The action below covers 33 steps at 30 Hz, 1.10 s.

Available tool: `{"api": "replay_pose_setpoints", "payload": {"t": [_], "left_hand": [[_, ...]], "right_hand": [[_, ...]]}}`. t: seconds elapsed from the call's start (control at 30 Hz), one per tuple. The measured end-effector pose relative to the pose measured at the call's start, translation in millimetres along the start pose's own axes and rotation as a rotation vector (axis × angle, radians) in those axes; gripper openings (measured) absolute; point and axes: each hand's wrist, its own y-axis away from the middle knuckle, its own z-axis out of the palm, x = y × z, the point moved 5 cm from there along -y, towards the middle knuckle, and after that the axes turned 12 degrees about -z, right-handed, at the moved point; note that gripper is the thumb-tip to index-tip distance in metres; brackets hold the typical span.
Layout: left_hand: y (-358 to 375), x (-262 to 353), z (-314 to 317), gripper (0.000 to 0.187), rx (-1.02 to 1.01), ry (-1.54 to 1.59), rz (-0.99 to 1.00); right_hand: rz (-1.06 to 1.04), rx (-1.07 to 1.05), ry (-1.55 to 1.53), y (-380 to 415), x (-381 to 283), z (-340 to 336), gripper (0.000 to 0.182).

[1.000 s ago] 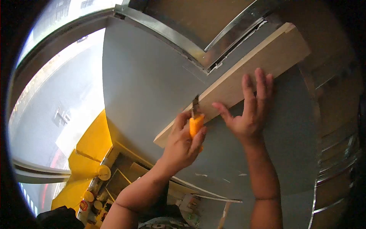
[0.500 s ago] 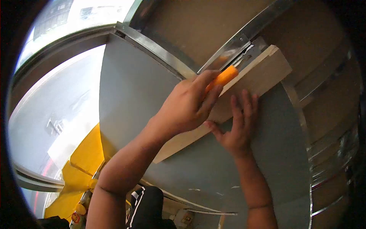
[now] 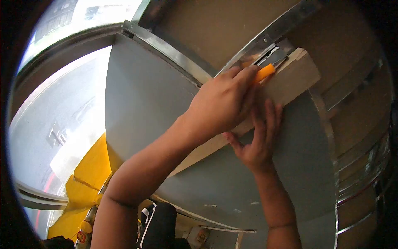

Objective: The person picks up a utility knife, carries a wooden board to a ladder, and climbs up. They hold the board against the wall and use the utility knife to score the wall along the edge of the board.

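My left hand (image 3: 222,97) is closed around an orange-handled knife (image 3: 265,73), its thin pointed metal blade angled toward the far end of a pale wooden board (image 3: 296,76). The board lies slantwise over a grey panel (image 3: 207,186), close to a metal frame strip. My right hand (image 3: 257,143) has its fingers stretched out and resting on the board's near side, thumb spread to the left at its lower edge. Part of the board is hidden beneath my left hand and forearm.
A metal frame (image 3: 174,52) borders the grey panel, with brown sheet (image 3: 215,25) beyond it. A yellow bladed object (image 3: 93,159) stands at lower left beside a bright window. Thin metal bars (image 3: 356,224) run along the right. My dark-clad knee (image 3: 161,224) shows below.
My left hand has moved right and slightly up along the board with the knife, whose blade has come nearer the board's far end. My right hand stays in place.
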Motion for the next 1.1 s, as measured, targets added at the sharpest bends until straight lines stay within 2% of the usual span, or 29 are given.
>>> {"api": "replay_pose_setpoints", "payload": {"t": [0.33,0.7,1.1], "left_hand": [[-4,-3,0,0.035,-0.028,0.029,0.053],[15,-22,-3,0.036,-0.102,0.097,-0.047],[52,-38,-9,0.036,-0.161,0.038,-0.144]], "right_hand": [[-0.01,0.023,-0.025,2,4,4,0.087],[-0.061,0.075,-0.036,-1,4,6,0.084],[-0.066,0.0,-0.015,-1,3,9,0.086]]}}
